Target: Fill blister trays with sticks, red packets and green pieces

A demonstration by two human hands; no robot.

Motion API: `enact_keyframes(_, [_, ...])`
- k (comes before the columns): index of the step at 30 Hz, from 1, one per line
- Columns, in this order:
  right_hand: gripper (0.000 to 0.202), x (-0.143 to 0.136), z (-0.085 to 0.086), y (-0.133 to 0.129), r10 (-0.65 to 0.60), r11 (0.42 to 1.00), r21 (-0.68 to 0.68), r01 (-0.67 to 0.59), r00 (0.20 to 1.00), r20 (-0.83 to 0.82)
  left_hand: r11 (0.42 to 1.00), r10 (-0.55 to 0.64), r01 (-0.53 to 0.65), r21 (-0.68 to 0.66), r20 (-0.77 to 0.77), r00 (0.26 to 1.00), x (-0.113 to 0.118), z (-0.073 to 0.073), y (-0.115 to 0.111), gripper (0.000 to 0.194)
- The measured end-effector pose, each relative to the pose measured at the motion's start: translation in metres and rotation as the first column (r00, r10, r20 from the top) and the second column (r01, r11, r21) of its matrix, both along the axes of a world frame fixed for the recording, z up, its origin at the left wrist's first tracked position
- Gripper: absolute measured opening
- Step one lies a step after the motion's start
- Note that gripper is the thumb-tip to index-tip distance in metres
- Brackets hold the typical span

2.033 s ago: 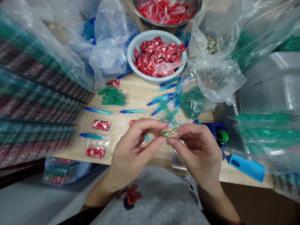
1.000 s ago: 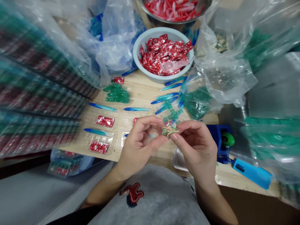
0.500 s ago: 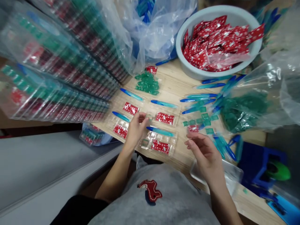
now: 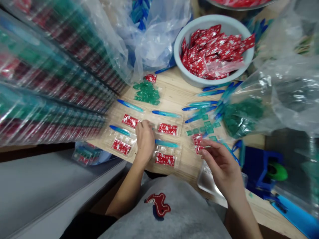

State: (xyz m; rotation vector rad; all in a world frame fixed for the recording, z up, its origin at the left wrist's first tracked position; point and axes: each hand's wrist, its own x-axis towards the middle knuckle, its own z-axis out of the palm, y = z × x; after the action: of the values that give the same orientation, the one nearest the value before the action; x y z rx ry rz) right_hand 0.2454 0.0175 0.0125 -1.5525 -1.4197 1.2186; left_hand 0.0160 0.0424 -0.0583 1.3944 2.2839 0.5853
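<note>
My left hand (image 4: 144, 141) rests knuckles-up on the clear blister trays (image 4: 129, 136), its fingertips pressed down between two red packets (image 4: 130, 120). What those fingers hold is hidden. Each tray carries a red packet and a blue pick (image 4: 120, 130). My right hand (image 4: 221, 166) reaches over the wooden table (image 4: 174, 94), thumb and forefinger pinching the edge of a loose red packet (image 4: 197, 142). Small green pieces (image 4: 204, 127) lie scattered just beyond it.
A grey bowl (image 4: 179, 64) of red packets stands at the back. Bagged stacks of filled trays (image 4: 50, 83) wall the left. A green pile (image 4: 147, 93), loose blue picks (image 4: 199, 106), a bag of green pieces (image 4: 241, 116), a clear tub (image 4: 206, 181) and a blue dispenser (image 4: 259, 162) sit around.
My hands, which together held a small stack of cards, have parted. The left went down onto the trays; the right dropped to the red packet. The view swung left.
</note>
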Motion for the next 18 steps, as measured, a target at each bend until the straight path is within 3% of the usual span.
enact_keyframes(3, [0.018, 0.018, 0.041, 0.011, -0.048, 0.993, 0.117, 0.03, 0.986, 0.16, 0.999, -0.049, 0.049, 0.021, 0.001, 0.999, -0.002, 0.0, -0.003, 0.018])
enact_keyframes(6, [0.021, 0.04, 0.096, 0.047, -0.191, 0.947, 0.316, 0.057, 0.891, 0.412, 0.991, -0.11, 0.107, 0.075, 0.026, 0.994, -0.006, 0.001, -0.005, 0.016])
enact_keyframes(9, [0.037, 0.069, 0.144, 0.121, -0.401, 0.848, 0.529, 0.029, 0.688, 0.605, 0.979, -0.166, 0.159, 0.129, 0.046, 0.985, -0.011, -0.003, -0.003, 0.018])
enact_keyframes(11, [0.062, 0.09, 0.158, 0.181, -0.409, 0.874, 0.483, 0.059, 0.628, 0.662, 0.974, -0.174, 0.165, 0.152, 0.044, 0.984, -0.014, -0.009, -0.003, 0.021])
enact_keyframes(12, [0.075, 0.099, 0.158, 0.209, -0.37, 0.905, 0.417, 0.085, 0.641, 0.672, 0.973, -0.17, 0.161, 0.163, 0.043, 0.984, -0.015, -0.012, -0.003, 0.023])
enact_keyframes(13, [0.073, 0.106, 0.153, 0.235, -0.332, 0.925, 0.37, 0.087, 0.658, 0.676, 0.972, -0.164, 0.154, 0.178, 0.046, 0.985, -0.016, -0.015, -0.004, 0.025])
enact_keyframes(16, [0.023, 0.116, 0.116, 0.288, -0.281, 0.938, 0.339, 0.072, 0.729, 0.624, 0.958, -0.15, 0.124, 0.26, 0.082, 0.985, -0.025, -0.023, -0.01, 0.032])
enact_keyframes(18, [0.025, 0.119, 0.085, 0.304, -0.269, 0.926, 0.373, 0.06, 0.798, 0.539, 0.948, -0.156, 0.118, 0.294, 0.109, 0.982, -0.035, -0.026, -0.014, 0.033])
